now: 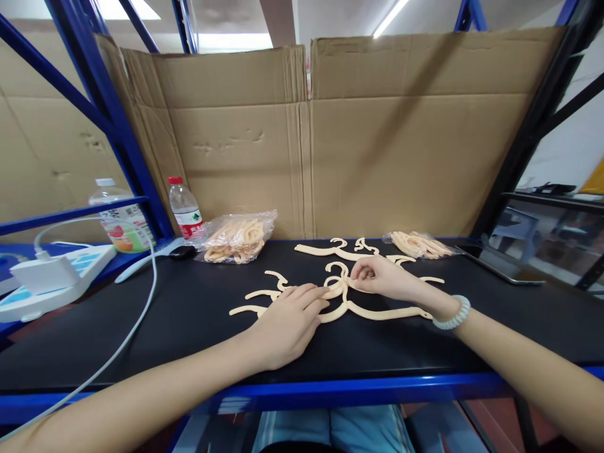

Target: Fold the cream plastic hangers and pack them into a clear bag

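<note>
Cream, curved branch-like pieces lie joined or touching in a scrolled shape on the black tabletop. My left hand rests low over their left part, with its fingers closed around a curved piece near the middle. From the other side my right hand pinches a piece by the central junction, thumb and index finger together. Its fingertips partly hide what they hold. Left of my left hand, curled prongs stick out from under it. Behind both hands lies a separate scrolled piece.
A clear bag of cream pieces stands at the back left, another bag at the back right. A red-capped bottle, a power strip with a white cable, and a dark tablet-like device are around. Cardboard walls the back.
</note>
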A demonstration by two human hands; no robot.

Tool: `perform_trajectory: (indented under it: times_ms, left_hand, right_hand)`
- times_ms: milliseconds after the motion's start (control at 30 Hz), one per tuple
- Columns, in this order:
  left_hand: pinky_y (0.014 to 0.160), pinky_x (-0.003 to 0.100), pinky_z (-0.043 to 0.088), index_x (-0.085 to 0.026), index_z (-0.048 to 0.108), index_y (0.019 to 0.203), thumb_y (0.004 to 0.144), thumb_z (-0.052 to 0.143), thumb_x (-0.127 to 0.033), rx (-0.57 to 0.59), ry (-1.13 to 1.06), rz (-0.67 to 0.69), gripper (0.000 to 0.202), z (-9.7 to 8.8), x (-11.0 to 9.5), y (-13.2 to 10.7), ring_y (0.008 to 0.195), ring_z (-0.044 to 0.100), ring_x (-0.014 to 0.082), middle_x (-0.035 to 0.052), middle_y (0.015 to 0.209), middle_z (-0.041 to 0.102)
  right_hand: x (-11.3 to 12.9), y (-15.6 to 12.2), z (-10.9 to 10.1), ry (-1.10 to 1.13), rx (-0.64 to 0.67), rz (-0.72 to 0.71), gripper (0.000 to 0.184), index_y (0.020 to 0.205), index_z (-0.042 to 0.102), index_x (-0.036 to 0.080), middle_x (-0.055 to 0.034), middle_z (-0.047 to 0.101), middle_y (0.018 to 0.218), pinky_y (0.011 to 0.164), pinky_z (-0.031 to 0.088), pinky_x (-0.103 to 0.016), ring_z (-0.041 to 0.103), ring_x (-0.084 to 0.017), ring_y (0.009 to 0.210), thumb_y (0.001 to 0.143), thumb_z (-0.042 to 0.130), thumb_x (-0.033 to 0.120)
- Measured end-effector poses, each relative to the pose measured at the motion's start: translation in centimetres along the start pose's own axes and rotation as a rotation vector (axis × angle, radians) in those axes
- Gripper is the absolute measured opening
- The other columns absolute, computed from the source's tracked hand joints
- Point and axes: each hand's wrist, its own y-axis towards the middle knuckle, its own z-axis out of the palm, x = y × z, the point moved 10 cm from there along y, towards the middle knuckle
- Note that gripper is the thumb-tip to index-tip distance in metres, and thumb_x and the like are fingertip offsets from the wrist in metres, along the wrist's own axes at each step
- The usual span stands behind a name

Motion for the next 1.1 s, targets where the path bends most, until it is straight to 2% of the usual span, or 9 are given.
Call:
perform_trajectory:
  times_ms: [100,167,267,367,467,567,733,867,1100]
  left_hand:
    - [0.1,0.043,0.039,-0.019,0.049,0.123,0.091,0.036,-0.014,0.009,-0.043,-0.046,0.035,0.7,1.1,0.0,0.122,0.044,0.024,0.0093,0.131,0.051]
    - [0.1,0.044,0.039,-0.02,0.048,0.126,0.09,0.038,-0.015,-0.008,-0.059,-0.098,0.037,1.0,2.0,0.1,0.12,0.046,0.0242,0.0095,0.129,0.053]
    - [0.1,0.045,0.039,-0.017,0.046,0.127,0.089,0.038,-0.015,-0.043,-0.074,-0.2,0.039,1.6,3.7,0.3,0.118,0.048,0.025,0.0117,0.127,0.054]
    - [0.104,0.051,0.033,-0.015,0.041,0.132,0.09,0.035,-0.017,-0.019,-0.057,-0.288,0.043,2.5,5.2,0.4,0.126,0.041,0.0275,0.0136,0.135,0.048]
    - [0.106,0.058,0.024,-0.016,0.037,0.136,0.092,0.033,-0.023,0.079,-0.038,-0.339,0.044,3.5,6.2,0.7,0.133,0.033,0.0294,0.0132,0.142,0.041]
    - [0.106,0.056,0.025,-0.016,0.041,0.133,0.093,0.032,-0.026,0.124,-0.031,-0.351,0.042,3.8,6.8,1.1,0.131,0.036,0.0284,0.0132,0.142,0.041]
    - [0.105,0.05,0.031,-0.013,0.044,0.13,0.093,0.03,-0.025,0.083,-0.016,-0.319,0.041,3.6,7.5,2.0,0.123,0.042,0.0268,0.0139,0.132,0.048]
    - [0.102,0.047,0.034,-0.012,0.046,0.127,0.093,0.031,-0.026,0.053,-0.024,-0.288,0.04,3.6,7.9,2.2,0.118,0.045,0.0271,0.0145,0.128,0.05]
    - [0.101,0.046,0.036,-0.014,0.048,0.125,0.092,0.033,-0.024,0.048,-0.049,-0.258,0.038,3.4,7.5,2.2,0.117,0.046,0.0264,0.0131,0.127,0.051]
  right_hand:
    - [0.7,-0.6,-0.5,-0.178,-0.056,-0.024,0.017,0.087,0.062,0.015,-0.0065,0.066,0.078,0.064,0.049,-0.03,0.062,-0.019,0.071,0.081,0.056,0.029]
    - [2.1,-1.4,0.3,-0.349,-0.08,-0.095,0.031,0.101,0.062,0.013,-0.0128,0.066,0.098,0.08,0.048,-0.037,0.062,-0.025,0.09,0.086,0.052,0.038]
    - [2.5,-2.3,2.8,-0.6,-0.054,-0.093,0.064,0.13,0.046,0.004,-0.0242,0.044,0.134,0.101,0.034,-0.05,0.039,-0.037,0.126,0.087,0.047,0.051]
    - [1.1,-2.3,4.6,-0.704,0.002,-0.01,0.078,0.141,0.027,-0.003,-0.0262,0.026,0.145,0.107,0.025,-0.052,0.022,-0.038,0.135,0.09,0.037,0.056]
    - [0.5,-1.6,4.5,-0.71,-0.031,-0.037,0.073,0.142,0.025,0.0,-0.0242,0.027,0.145,0.108,0.025,-0.05,0.023,-0.035,0.136,0.093,0.031,0.054]
    - [0.7,-0.8,3.8,-0.682,-0.087,-0.139,0.063,0.141,0.03,0.003,-0.023,0.037,0.141,0.106,0.03,-0.048,0.032,-0.032,0.132,0.095,0.032,0.047]
    - [1.2,-0.4,2.0,-0.666,-0.181,-0.208,0.053,0.132,0.042,0.009,-0.0199,0.048,0.13,0.099,0.035,-0.045,0.043,-0.03,0.12,0.094,0.038,0.046]
    - [0.8,-0.1,1.0,-0.678,-0.163,-0.222,0.044,0.111,0.057,0.014,-0.015,0.055,0.111,0.092,0.039,-0.042,0.049,-0.028,0.106,0.093,0.041,0.051]
    - [-0.3,-0.1,0.4,-0.608,-0.152,-0.256,0.035,0.103,0.058,0.017,-0.0096,0.056,0.099,0.085,0.039,-0.037,0.05,-0.023,0.094,0.095,0.041,0.047]
